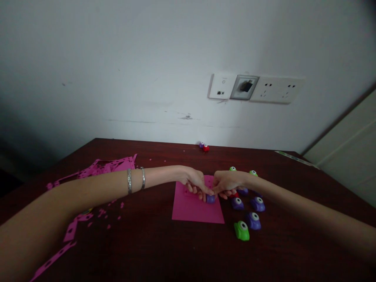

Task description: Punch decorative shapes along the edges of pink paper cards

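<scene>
A pink paper sheet [195,209] lies on the dark wooden table [164,250]. At its right edge sits a small purple paper punch [210,199]. My left hand [196,182] and my right hand [226,182] meet over that punch, fingers curled down and pressing on it together. The left wrist carries silver bracelets [135,180]. Part of the punch is hidden under the fingers.
Several more purple and green punches [248,220] stand to the right of the sheet, and a red and purple pair [204,147] sits near the wall. Punched pink paper strips and scraps [96,168] litter the table's left side. Wall sockets [255,89] are above.
</scene>
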The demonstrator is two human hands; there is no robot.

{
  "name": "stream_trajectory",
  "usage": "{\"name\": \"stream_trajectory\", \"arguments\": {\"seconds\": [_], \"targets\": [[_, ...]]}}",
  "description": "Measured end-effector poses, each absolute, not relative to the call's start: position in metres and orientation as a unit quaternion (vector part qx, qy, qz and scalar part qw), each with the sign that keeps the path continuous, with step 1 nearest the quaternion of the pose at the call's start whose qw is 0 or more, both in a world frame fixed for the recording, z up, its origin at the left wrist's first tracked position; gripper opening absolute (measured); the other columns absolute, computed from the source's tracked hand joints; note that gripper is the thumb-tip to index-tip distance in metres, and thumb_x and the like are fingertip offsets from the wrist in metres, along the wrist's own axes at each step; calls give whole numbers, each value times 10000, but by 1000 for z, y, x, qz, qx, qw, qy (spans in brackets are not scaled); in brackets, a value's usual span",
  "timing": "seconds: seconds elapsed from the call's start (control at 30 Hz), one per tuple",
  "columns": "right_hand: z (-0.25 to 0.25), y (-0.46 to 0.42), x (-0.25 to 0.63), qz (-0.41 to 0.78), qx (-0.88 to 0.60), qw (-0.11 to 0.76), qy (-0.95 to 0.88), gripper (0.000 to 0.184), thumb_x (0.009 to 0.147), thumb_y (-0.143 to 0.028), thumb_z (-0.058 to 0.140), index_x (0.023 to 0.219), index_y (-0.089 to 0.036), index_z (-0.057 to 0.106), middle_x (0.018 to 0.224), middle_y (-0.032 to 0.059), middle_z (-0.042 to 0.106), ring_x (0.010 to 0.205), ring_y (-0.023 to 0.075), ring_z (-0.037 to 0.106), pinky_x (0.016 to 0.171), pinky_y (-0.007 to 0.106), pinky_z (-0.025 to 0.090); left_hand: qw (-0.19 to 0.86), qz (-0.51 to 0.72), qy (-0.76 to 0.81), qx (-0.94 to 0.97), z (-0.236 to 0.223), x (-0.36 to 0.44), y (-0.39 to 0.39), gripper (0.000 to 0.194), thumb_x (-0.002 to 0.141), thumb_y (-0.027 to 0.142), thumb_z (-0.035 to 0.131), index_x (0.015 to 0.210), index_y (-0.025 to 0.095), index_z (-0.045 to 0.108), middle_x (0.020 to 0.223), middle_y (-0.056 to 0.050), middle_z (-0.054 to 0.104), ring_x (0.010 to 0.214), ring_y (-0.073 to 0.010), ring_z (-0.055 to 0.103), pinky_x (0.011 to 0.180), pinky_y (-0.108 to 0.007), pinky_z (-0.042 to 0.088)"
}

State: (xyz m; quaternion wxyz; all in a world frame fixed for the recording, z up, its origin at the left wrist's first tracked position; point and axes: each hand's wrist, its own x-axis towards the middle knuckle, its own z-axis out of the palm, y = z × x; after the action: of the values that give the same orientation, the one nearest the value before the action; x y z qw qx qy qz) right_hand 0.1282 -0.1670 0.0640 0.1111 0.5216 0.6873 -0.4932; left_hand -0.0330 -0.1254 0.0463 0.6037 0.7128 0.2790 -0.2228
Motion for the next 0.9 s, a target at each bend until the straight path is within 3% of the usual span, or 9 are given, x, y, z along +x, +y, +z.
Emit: {"name": "stream_trajectory", "arguments": {"seconds": [0.23, 0.4, 0.6, 0.77, 0.9], "targets": [[75, -165, 117, -537, 535, 177, 628, 340, 698, -369, 599, 480, -127, 500, 379, -54, 439, 294, 19, 314, 298, 152, 201, 615, -220, 304, 694, 35, -31, -122, 390, 504, 539, 735, 508, 156, 660, 623, -66, 584, 421, -39, 268, 361, -180, 160], [68, -162, 118, -586, 519, 161, 601, 294, 669, -353, 622, 516, -132, 503, 375, -62, 442, 303, 18, 316, 297, 137, 197, 618, -238, 335, 671, 38, -26, -121, 343, 471, 486, 773, 470, 164, 654, 606, -53, 562, 418, -33, 238, 366, -178, 132], [65, -166, 119, -561, 543, 140, 609, 330, 668, -376, 616, 481, -138, 485, 361, -70, 411, 295, 16, 285, 295, 153, 174, 600, -199, 355, 689, 46, -28, -132, 365, 492, 488, 759, 443, 151, 626, 567, -47, 562, 414, -38, 248, 382, -196, 138], [63, -177, 127, -491, 532, 79, 685, 386, 687, -442, 592, 466, -142, 489, 374, -53, 426, 313, 32, 314, 318, 175, 210, 510, -121, 355, 774, 64, -37, -141, 318, 591, 469, 696, 560, 154, 663, 514, -4, 536, 417, -54, 329, 418, -220, 216], [64, -195, 127, -383, 551, 11, 741, 382, 741, -420, 544, 479, -145, 510, 409, -21, 475, 327, 51, 367, 343, 189, 263, 385, 17, 327, 863, 73, -51, -133, 235, 646, 375, 660, 638, 141, 683, 561, -11, 592, 501, -89, 463, 497, -231, 327]]}}
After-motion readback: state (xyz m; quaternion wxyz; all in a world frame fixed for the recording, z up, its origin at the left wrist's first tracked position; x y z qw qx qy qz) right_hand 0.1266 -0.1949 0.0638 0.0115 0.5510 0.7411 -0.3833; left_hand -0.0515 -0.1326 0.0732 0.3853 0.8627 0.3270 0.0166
